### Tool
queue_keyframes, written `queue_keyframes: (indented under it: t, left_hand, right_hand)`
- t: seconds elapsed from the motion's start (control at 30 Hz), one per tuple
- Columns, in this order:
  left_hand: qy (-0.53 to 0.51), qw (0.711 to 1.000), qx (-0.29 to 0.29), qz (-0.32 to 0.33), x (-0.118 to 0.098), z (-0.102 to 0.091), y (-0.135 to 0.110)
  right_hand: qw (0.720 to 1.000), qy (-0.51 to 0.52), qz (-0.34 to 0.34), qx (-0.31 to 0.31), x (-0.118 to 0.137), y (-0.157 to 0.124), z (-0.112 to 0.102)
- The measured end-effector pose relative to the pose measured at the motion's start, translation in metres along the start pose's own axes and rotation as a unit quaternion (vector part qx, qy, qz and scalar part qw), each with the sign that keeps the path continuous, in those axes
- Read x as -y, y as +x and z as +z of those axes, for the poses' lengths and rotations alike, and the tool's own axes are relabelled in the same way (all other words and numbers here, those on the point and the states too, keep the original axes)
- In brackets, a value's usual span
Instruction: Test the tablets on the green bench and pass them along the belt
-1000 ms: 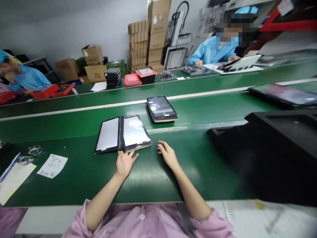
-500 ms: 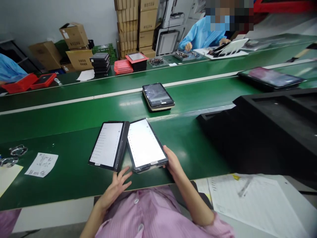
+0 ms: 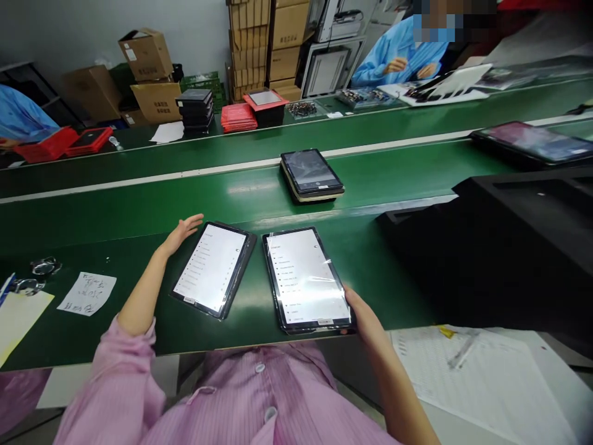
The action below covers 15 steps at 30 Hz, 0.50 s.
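Observation:
Two tablets with lit white list screens are in front of me on the green bench. My right hand grips the lower right edge of the right tablet, thumb on top and fingers beneath. The left tablet rests tilted on the bench, apart from the right one. My left hand is just past that tablet's upper left corner, fingers stretched out and holding nothing. Whether its fingertips touch the tablet I cannot tell. Farther off, a dark-screened tablet tops a small stack.
A black foam tray takes up the right side. A handwritten note and a clipboard lie at left. Printed sheets are at lower right. Another tablet lies at far right. Across the bench sits a co-worker in blue.
My left hand has moved from the left tablet's bottom edge to its upper left. The right tablet has shifted right and turned, widening the gap between the two.

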<state>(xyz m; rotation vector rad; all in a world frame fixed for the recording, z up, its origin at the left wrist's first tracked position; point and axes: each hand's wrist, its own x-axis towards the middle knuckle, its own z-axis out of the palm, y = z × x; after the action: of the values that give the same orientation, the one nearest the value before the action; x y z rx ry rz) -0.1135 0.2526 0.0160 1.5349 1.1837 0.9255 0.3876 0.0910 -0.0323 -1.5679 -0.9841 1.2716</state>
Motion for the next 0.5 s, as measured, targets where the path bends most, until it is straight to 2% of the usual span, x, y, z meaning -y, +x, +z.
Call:
queue_keyframes:
  t: [0.07,0.13,0.23,0.37,0.5]
  left_hand:
    - [-0.065,0.997,0.025,-0.015,0.014,0.008,0.037]
    - [-0.107,0.993,0.047,-0.015,0.026,0.018,0.052]
    - [-0.135,0.99,0.033,0.01,0.038,0.028,0.044]
    - [-0.098,0.994,-0.003,0.04,0.042,0.031,0.029]
    - [-0.105,0.993,0.037,0.037,0.035,0.032,0.04]
  right_hand:
    - [0.999,0.014,0.029,0.018,0.004,-0.004,0.001]
    - [0.997,0.029,0.058,0.042,0.005,-0.009,0.0]
    - [0.994,0.041,0.074,0.065,0.003,-0.016,-0.002]
    - [0.994,0.037,0.087,0.046,0.006,-0.01,0.001]
    - [0.994,0.036,0.091,0.05,0.019,0.005,0.008]
